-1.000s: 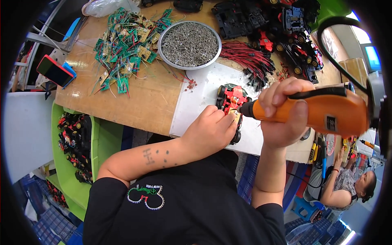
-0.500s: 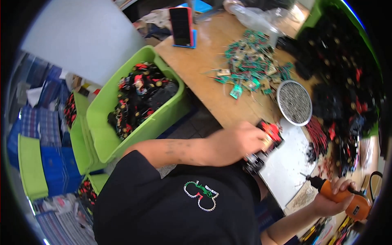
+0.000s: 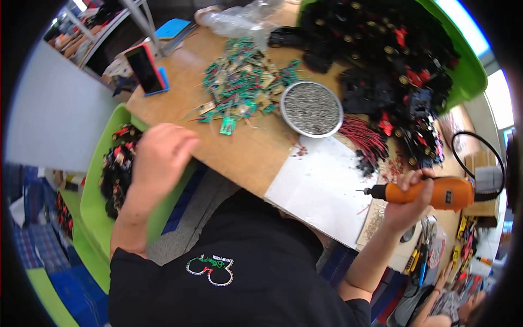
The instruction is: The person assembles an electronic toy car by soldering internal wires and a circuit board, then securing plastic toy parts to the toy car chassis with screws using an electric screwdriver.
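Note:
My right hand (image 3: 407, 203) is wrapped round an orange electric screwdriver (image 3: 453, 193). The tool's thin bit points left above the white work board (image 3: 313, 188). Over the left green bin (image 3: 90, 188), my left hand (image 3: 160, 161) is raised, slightly blurred, with its fingers loosely bent and nothing visible in them. Inside that bin lie black and red toy-like assemblies (image 3: 117, 169), partly hidden by the hand and forearm. A round bowl of small metal screws (image 3: 311, 109) stands at the board's far edge.
Green circuit boards with wires (image 3: 239, 82) are heaped on the wooden table. Red-black wires (image 3: 365, 141) lie right of the bowl. A large green bin (image 3: 471, 76) of black parts stands far right. A phone (image 3: 146, 68) leans on a blue stand. Another person (image 3: 447, 302) sits lower right.
My left hand has moved left from the board to above the green bin, and the red and black assembly is no longer in it. The view has turned; the screwdriver remains in my right hand.

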